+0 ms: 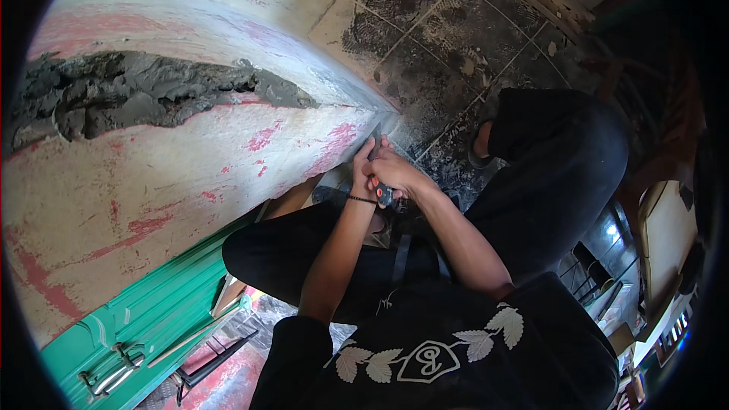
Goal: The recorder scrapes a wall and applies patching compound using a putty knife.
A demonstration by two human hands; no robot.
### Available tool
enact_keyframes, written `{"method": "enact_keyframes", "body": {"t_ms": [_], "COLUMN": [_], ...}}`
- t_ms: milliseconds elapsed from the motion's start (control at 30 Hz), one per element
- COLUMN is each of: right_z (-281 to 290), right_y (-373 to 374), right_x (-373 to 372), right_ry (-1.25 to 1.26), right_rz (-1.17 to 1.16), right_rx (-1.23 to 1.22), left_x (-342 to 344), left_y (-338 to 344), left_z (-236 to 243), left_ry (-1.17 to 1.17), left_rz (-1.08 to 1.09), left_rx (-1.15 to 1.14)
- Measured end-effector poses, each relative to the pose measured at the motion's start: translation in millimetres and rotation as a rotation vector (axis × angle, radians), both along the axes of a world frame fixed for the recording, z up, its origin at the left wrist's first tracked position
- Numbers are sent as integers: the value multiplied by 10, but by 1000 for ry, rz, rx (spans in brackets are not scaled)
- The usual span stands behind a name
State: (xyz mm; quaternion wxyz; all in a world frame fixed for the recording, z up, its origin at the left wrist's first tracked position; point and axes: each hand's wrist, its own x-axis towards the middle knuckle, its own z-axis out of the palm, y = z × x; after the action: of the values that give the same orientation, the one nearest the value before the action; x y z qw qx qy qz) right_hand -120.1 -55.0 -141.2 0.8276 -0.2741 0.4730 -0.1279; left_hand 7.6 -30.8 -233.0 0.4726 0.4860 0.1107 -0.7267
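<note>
Both my hands are together low at the corner edge of the painted wall [304,133], where it meets the floor. My right hand [396,170] is closed round a hand tool with a black-and-orange handle [384,195]. A flat grey part, seemingly its blade, shows beyond my fingers and points at the wall corner; its exact kind is hard to make out. Pressed close on the other side, my left hand [363,170] also has its fingers round the tool, partly hidden by the right. A dark bead bracelet [362,199] circles my left wrist.
Rough wet-looking grey mortar [137,91] fills a long broken strip along the wall. Dusty dark floor tiles [448,38] lie ahead. My bent knees flank my arms. A green door [144,311] with a metal handle is at lower left, and cluttered furniture [664,220] at right.
</note>
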Motion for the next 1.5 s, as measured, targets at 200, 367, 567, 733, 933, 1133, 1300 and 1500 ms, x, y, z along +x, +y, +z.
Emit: {"method": "enact_keyframes", "body": {"t_ms": [200,367,567,733,933,1133,1300,1500], "right_z": [258,-255,21,-4,-422,-268,-337,-603], "right_y": [-50,-58,-80,-39,-34,-82,-54,-24], "right_x": [-46,-65,-67,-31,12,-20,92,151], "right_ry": [31,51,23,67,64,35,127,12], "right_rz": [-19,55,-32,2,50,-40,-18,-109], "right_rx": [-46,-36,-45,-129,-117,-73,-102,-59], "left_x": [-139,-241,-154,-179,6,-19,82,217], "left_y": [-90,-74,-107,-119,-61,-58,-131,-102], "left_z": [274,260,189,113,-140,-156,-361,-295], "left_ry": [-128,-26,-40,-59,42,168,90,21], "left_rz": [108,-13,-71,-53,-239,-122,-288,-445], "left_rx": [70,82,3,81,28,86,11,27]}}
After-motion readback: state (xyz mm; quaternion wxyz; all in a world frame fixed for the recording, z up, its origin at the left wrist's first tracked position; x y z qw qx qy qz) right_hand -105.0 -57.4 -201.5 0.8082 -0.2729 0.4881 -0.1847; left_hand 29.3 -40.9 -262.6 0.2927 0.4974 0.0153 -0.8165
